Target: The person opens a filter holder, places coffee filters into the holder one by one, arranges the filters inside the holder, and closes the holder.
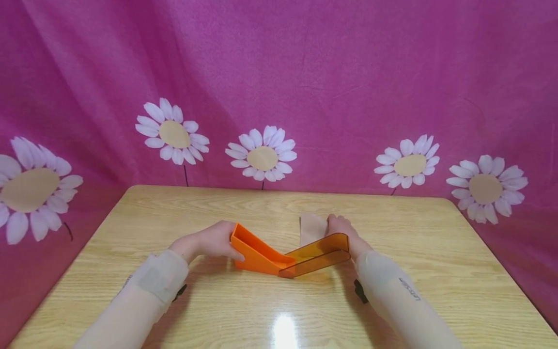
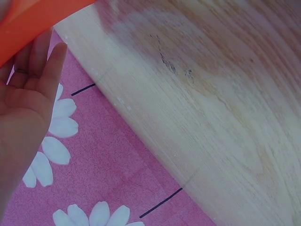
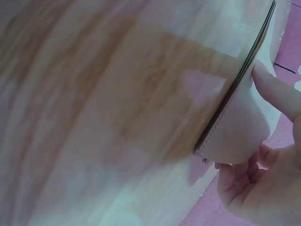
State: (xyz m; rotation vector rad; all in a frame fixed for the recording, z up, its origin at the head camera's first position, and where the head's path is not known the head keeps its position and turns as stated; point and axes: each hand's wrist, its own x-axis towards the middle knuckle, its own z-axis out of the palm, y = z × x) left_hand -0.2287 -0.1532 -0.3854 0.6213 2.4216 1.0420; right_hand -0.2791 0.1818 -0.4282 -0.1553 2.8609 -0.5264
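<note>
My left hand (image 1: 215, 238) grips the far left end of an orange plastic case (image 1: 257, 259), which is hollow and slants down toward the middle. A see-through amber lid (image 1: 320, 254) joins the case at its low end and is swung out to the right. In the left wrist view, fingers (image 2: 40, 61) lie against the orange case (image 2: 37, 23). Behind the lid, my right hand (image 1: 344, 231) pinches a flat beige folded piece (image 1: 313, 228) with a stitched edge, seen larger as the beige piece (image 3: 242, 120) between thumb and fingers in the right wrist view.
The work happens over a light wooden table (image 1: 196, 310), with a bright glare spot near its front. A magenta curtain (image 1: 305, 72) with white daisies hangs behind the table and at both sides.
</note>
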